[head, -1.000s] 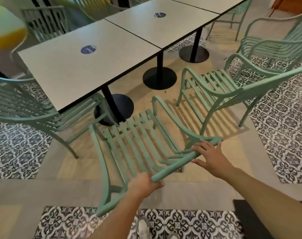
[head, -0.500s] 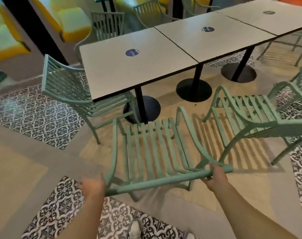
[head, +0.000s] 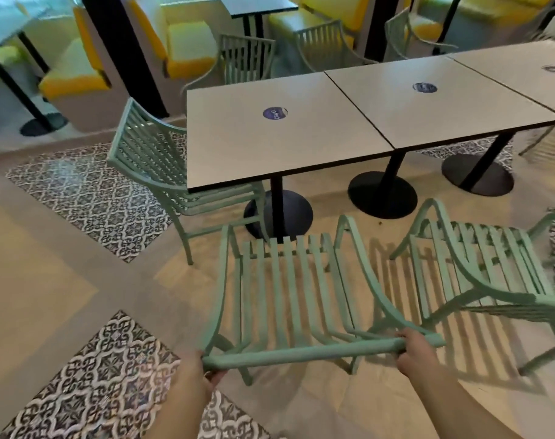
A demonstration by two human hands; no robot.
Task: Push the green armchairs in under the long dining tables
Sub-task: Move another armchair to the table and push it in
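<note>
Firmly, left hand [head: 196, 373], right hand [head: 413, 351] gripping slatted green armchair [head: 289, 293] (rounded top rail)

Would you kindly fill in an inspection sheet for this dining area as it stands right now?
Surface: pale floor with patterned tile patches.
Job's things: held armchair faces the long table, its seat front near the black table base, not yet under. Second armchair stands to its right, pulled out. End armchair has its seat partly under the table.
Clutter: round blue stickers on the tabletops.
Grippers: left hand and right hand grip the held armchair's top rail, one at each end.
Cables: nothing seen.
Surroundings: yellow booth seats, more green chairs beyond the table.
</note>
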